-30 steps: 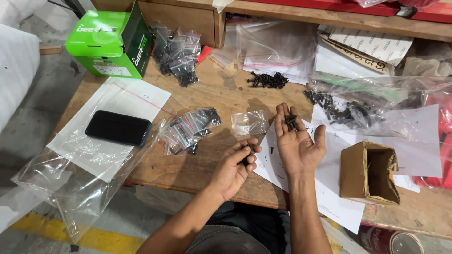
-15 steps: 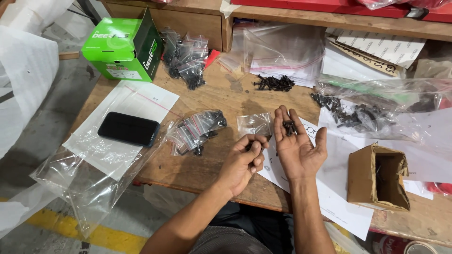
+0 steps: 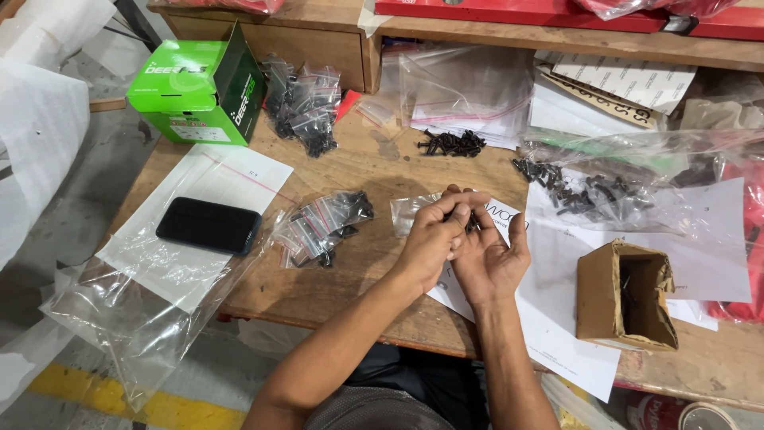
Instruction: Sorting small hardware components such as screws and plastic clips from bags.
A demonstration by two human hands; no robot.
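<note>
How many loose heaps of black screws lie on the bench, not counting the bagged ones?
2. One loose heap lies at the back of the bench; another heap lies right of it on white paper, partly under clear plastic. More may be hidden in the hands.

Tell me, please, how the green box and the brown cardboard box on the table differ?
The green box is glossy, printed and closed, while the brown cardboard box is plain, torn at its rim and open, showing a dark inside. The green box stands at the table's far left corner; the brown cardboard box sits near the front right edge on white paper. Both rest on the wooden table.
</note>
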